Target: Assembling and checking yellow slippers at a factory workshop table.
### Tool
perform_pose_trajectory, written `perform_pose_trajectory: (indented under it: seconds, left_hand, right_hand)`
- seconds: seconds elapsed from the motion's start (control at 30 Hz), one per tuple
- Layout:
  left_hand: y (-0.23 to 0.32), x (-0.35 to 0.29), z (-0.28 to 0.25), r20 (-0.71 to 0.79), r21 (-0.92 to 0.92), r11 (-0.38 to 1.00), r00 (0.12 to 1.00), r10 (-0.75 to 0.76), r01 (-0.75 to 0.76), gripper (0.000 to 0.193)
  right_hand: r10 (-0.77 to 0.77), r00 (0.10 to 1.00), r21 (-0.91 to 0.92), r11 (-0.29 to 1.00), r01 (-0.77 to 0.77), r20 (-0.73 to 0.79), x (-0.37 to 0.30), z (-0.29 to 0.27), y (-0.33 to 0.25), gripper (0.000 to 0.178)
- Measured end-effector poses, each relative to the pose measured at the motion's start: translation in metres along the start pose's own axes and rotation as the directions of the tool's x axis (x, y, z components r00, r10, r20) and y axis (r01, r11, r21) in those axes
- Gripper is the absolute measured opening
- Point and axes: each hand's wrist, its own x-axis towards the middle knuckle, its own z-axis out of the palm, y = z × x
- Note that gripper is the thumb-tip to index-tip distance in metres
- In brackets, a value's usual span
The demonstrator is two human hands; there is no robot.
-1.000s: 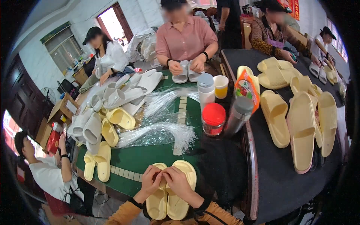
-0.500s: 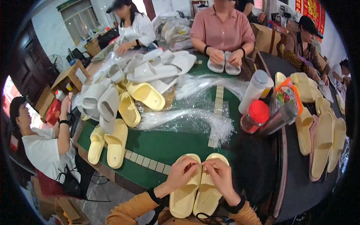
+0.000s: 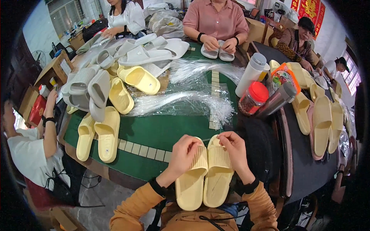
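A pair of pale yellow slide sandals (image 3: 190, 184) lies side by side at the table's near edge, open toes pointing away from me. My left hand (image 3: 183, 154) is over the left slide's strap, thumb and fingers pinched together. Over the other strap, my right hand (image 3: 235, 151) is pinched likewise. A thin clear plastic strand seems to run faintly between the fingertips; its ends are hidden. Beyond my hands, bundles of similar clear strands (image 3: 185, 101) lie on plastic bags on the green tabletop (image 3: 154, 129).
Yellow slides (image 3: 107, 134) and a heap of grey slides (image 3: 83, 86) stand at left. At right are a red-lidded jar (image 3: 254, 98), a white bottle (image 3: 250, 75), a dark tumbler (image 3: 275, 101) and more yellow slides (image 3: 322, 121). Opposite, a co-worker handles grey slides (image 3: 218, 52).
My fingertips have drawn apart over the straps, from almost touching to a small gap. The whole view has shifted, so the table things appear higher and farther left.
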Motion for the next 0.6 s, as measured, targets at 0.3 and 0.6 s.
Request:
perform_pose_trajectory:
  seconds: [0.3, 0.6]
  left_hand:
    - [0.009, -0.008, -0.013, -0.022, 0.019, 0.996, 0.996, -0.085, 0.086, 0.021]
    - [0.054, -0.094, -0.023, 0.146, 0.33, 0.911, 0.967, 0.21, -0.247, 0.038]
  right_hand:
    - [0.07, 0.994, 0.169, 0.984, -0.054, -0.086, 0.01, -0.027, 0.006, 0.011]
    - [-0.18, 0.895, 0.309, 0.895, 0.321, -0.408, -0.012, -0.041, -0.046, 0.007]
